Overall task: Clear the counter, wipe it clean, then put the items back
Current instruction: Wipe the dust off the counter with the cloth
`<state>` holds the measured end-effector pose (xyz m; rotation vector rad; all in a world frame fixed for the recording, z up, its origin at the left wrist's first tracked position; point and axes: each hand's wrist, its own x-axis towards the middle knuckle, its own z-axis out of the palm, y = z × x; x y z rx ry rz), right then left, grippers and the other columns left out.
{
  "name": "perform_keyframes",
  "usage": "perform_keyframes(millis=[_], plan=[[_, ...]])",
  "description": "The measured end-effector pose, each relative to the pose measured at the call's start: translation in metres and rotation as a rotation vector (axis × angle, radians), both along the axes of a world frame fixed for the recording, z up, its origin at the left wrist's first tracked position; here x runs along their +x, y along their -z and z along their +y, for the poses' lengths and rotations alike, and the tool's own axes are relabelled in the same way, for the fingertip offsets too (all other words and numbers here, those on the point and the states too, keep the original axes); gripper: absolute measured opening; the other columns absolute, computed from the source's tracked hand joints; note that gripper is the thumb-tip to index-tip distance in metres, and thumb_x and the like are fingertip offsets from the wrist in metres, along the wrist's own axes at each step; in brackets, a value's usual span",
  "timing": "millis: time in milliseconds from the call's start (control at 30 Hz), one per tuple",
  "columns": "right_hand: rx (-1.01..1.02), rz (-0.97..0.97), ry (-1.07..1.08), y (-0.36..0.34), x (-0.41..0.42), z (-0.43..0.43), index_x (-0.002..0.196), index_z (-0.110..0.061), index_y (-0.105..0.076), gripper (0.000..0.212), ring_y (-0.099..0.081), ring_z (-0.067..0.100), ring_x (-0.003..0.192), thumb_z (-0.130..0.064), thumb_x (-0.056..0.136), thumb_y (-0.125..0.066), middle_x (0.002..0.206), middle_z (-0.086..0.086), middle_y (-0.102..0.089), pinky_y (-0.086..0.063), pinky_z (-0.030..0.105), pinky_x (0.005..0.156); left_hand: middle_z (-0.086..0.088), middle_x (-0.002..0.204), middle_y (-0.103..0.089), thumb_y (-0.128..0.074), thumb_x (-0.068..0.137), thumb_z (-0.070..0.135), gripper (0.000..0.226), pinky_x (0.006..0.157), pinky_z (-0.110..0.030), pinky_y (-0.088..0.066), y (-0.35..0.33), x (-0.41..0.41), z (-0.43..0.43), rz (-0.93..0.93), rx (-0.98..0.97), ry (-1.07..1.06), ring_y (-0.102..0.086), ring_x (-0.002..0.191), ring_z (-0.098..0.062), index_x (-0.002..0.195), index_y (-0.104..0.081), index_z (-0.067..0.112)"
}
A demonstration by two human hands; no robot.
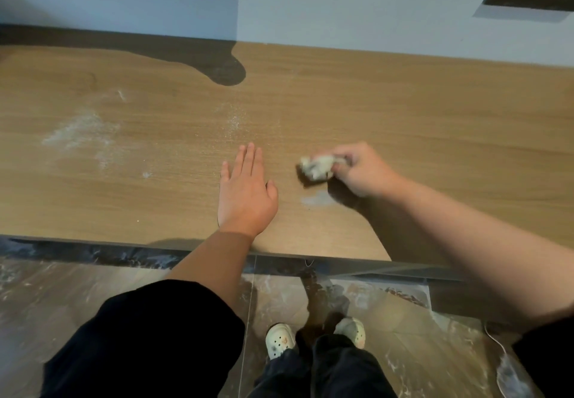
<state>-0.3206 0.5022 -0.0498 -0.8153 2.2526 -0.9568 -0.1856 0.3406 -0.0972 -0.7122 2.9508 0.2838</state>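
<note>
Surface: light-brown wood-grain counter (403, 111), running across the view from nine to three o'clock and backed by a pale blue-grey wall (372, 9).
Left hand: left hand (245, 192) lies palm-down on the counter near centre; fingers straight and close together, thumb out to the side, holding nothing.
Right hand: right hand (363, 170), at three o'clock from the left hand; fingers curled tight round the wiper and pressing it onto the wood.
Wiper: crumpled off-white wiping wad (318, 166), touching the counter between the two hands; cloth or paper cannot be told.
Residue: broad white powder patch (80, 132) at ten o'clock from the left hand; faint powder streak (234, 118) at twelve o'clock from it; small pale smear (316, 200) at six o'clock from the wad.
Below: dusty dark tiled floor (62, 298) and pale clog shoes (279, 338) at six o'clock.
Step in hand: judged to be the wiping; clearing appears done.
Next move: likely calls for firm strokes toward nine o'clock, the left hand lifting out of the path, to take up the streak and then the far patch.
Outstanding: items to be returned; none in view.
</note>
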Motion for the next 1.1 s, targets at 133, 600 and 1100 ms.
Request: perform_keyframes(millis=[133,600,1100], plan=[[0.032,0.121,0.159,0.003,-0.046,-0.003,0.129,-0.007,-0.059,0.039,-0.041,0.015,0.132,0.006,0.094,-0.047,0.140,0.005,-0.051,-0.019,0.004,0.096,-0.005,0.163,0.004,-0.025,0.100,0.032,0.064,0.122,-0.041,0.001,-0.001,0.000,0.002,0.043,0.015,-0.016,0.008,0.150,-0.017,0.155,-0.002,0.009],[-0.138,0.047,0.233,-0.012,-0.010,0.040,0.121,-0.001,-0.064,0.034,-0.052,0.015,0.097,0.008,0.092,-0.047,0.105,0.007,-0.062,-0.038,0.004,0.069,-0.004,0.162,0.008,-0.021,0.101,0.040,0.064,0.121,-0.037,0.005,-0.001,0.043,0.003,0.000,-0.030,0.093,0.013,0.148,-0.015,0.155,0.000,0.011],[0.308,0.415,0.654,0.044,0.068,0.038,0.149,-0.010,-0.030,0.073,-0.013,0.020,0.148,0.014,0.081,-0.042,0.158,0.008,-0.024,0.002,0.044,0.119,-0.004,0.164,0.000,-0.028,0.101,0.030,0.063,0.123,-0.037,-0.002,-0.001,0.043,0.006,0.038,-0.031,0.082,0.003,0.150,-0.015,0.155,-0.005,0.010]])
